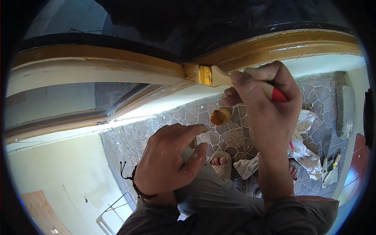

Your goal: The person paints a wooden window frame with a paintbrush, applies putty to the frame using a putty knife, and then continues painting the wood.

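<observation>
My right hand [270, 105] grips a paintbrush [221, 78] with a pale handle, a red end and a gold ferrule. Its bristles touch the corner of a wooden frame [129, 64], where brown-stained and pale stretches of wood meet. Lower and to the left, my left hand [168, 160] hangs with thumb and index finger apart and nothing visible between them; its other fingers are mostly hidden. A dark braided bracelet circles that wrist. Below, on the stone-patterned floor, stands a small container [220, 116] holding orange-brown stain or paint.
White-spotted cloths [305, 152] lie on the floor near my sandalled feet [221, 164]. Another brush [333, 168] and a scraper-like tool [324, 166] are at the lower right. A grey concrete block [345, 111] sits by the right wall. Dark glass [156, 27] lies behind the frame.
</observation>
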Demonstrator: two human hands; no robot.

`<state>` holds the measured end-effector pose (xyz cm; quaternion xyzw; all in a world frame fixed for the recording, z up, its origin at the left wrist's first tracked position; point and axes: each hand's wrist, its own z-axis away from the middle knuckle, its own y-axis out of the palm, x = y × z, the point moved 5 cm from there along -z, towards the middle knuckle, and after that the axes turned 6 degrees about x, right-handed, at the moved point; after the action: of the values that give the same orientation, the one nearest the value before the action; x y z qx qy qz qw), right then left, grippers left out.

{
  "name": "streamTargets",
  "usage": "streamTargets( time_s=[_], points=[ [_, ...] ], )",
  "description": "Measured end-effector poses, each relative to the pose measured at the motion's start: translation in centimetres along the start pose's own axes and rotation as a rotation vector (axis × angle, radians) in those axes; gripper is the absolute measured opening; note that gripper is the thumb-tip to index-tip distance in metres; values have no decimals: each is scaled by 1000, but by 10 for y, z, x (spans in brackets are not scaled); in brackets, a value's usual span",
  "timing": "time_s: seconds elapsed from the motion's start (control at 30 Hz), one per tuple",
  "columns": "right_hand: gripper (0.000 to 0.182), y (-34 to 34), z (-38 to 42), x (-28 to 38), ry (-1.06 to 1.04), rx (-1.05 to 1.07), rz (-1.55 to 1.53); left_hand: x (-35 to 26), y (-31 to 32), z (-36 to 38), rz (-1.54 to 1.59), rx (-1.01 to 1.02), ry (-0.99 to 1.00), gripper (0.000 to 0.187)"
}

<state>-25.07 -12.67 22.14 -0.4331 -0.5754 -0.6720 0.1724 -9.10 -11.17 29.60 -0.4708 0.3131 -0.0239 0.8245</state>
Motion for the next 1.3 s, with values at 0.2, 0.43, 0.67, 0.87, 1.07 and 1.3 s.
streamTargets(
  time_s=[0.2,0.43,0.67,0.87,1.07,1.3],
  points=[
    [8,5,-17,16,155,27,184,-1,1,3,-21,14,14,33],
    [9,9,-22,20,129,64,175,-4,0,8,-50,24,31,34],
    [12,18,-41,32,58,150,539,-4,1,12,-81,29,54,34],
    [13,55,-33,77,91,141,868,-4,0,20,-106,25,48,35],
    [15,64,-45,90,283,122,846,-1,-2,27,-91,6,53,36],
    [13,54,-36,58,165,137,772,-2,-4,37,-98,-14,61,35]
  ],
)
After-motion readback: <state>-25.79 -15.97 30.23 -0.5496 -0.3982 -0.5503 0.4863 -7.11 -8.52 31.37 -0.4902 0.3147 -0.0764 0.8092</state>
